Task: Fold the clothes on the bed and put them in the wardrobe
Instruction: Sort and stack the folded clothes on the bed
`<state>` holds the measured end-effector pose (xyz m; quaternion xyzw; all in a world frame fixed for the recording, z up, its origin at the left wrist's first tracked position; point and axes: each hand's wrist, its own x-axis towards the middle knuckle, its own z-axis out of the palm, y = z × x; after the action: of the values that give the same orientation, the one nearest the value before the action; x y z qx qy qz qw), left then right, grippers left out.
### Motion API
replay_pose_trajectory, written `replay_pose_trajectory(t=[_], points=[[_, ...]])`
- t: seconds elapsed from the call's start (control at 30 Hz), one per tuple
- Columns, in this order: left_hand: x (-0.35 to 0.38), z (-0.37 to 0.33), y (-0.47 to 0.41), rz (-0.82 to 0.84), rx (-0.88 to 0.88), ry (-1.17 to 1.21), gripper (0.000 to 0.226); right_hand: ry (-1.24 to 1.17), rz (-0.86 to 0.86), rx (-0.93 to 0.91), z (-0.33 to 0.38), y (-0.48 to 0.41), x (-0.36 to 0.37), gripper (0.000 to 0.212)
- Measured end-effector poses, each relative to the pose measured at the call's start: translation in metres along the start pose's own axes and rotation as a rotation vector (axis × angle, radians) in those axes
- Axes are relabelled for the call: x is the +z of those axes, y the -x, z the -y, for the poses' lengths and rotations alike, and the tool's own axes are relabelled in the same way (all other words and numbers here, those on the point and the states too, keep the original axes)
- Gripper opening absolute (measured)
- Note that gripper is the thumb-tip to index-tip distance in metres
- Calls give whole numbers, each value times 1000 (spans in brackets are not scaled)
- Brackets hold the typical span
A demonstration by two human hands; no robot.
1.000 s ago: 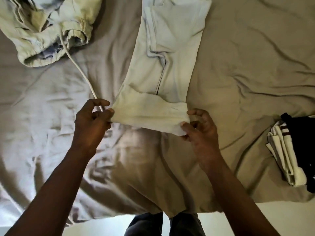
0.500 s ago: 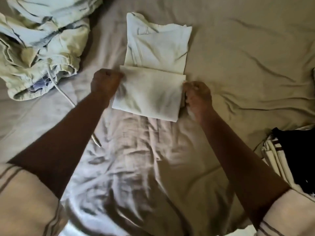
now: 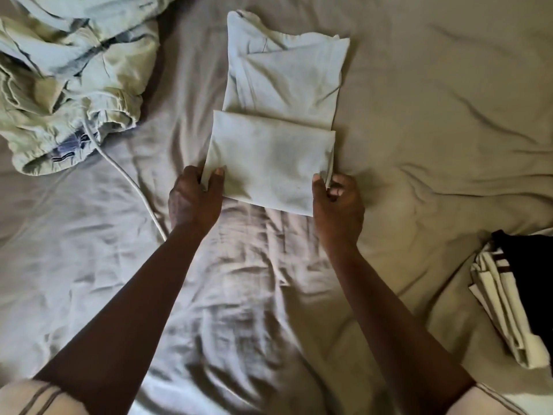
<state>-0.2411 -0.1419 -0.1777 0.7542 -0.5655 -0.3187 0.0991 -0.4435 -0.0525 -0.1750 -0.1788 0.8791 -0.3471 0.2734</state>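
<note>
A wrinkled beige sheet [image 3: 434, 100] is covering the bed and filling nearly the whole view; no more of the room is showing. A pale folded garment [image 3: 278, 115] is lying on the sheet at the far middle, its near part doubled up over the rest so that a straight folded edge is running across it from left to right.

At the far left a crumpled pale green garment [image 3: 68, 79] is sitting in a heap, well apart from the folded one. A white cord [image 3: 125, 175] is trailing from it over the sheet toward the near side and disappearing behind the left forearm. At the right edge a folded stack [image 3: 508, 295] of dark and cream striped cloth is resting on the sheet, partly cut off by the frame.

Both arms are reaching out from the near side, bare below short pale sleeves. The left hand [image 3: 194, 202] is gripping the near left corner of the pale folded garment, thumb lying on top of the cloth and fingers curling round its left edge. The right hand [image 3: 338, 205] is pinching the near right corner, thumb pressing on the upper face and fingers bending in against the stacked layers at the edge. The hands are standing apart, one at each near corner, with the garment lying flat between them.
</note>
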Motion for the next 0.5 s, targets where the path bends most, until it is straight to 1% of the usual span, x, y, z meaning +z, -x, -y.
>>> replay_pose_trajectory(t=[0.07, 0.13, 0.2, 0.27, 0.33, 0.4, 0.43, 0.5], points=[[-1, 2, 0, -9, 26, 3, 47, -3, 50, -26, 1, -3, 3, 24], [-1, 2, 0, -18, 32, 3, 46, -88, 64, -5, 1, -7, 5, 25], [-2, 0, 0, -19, 24, 2, 44, -107, 59, 39, 2, -11, 5, 32], [-4, -6, 0, -36, 6, -1, 41, -70, 76, 86, 7, -13, 4, 38], [-4, -10, 1, -63, -18, 5, 38, -2, 101, 46, 14, -14, 4, 46], [-5, -15, 2, -101, -45, 23, 36, -47, 83, -10, 15, -17, 9, 52], [-5, -15, 5, -119, -46, 39, 34, -60, 67, -15, 14, -17, 11, 51], [-2, -17, 7, -124, -30, 78, 34, -9, 37, -12, 15, -18, 14, 40]])
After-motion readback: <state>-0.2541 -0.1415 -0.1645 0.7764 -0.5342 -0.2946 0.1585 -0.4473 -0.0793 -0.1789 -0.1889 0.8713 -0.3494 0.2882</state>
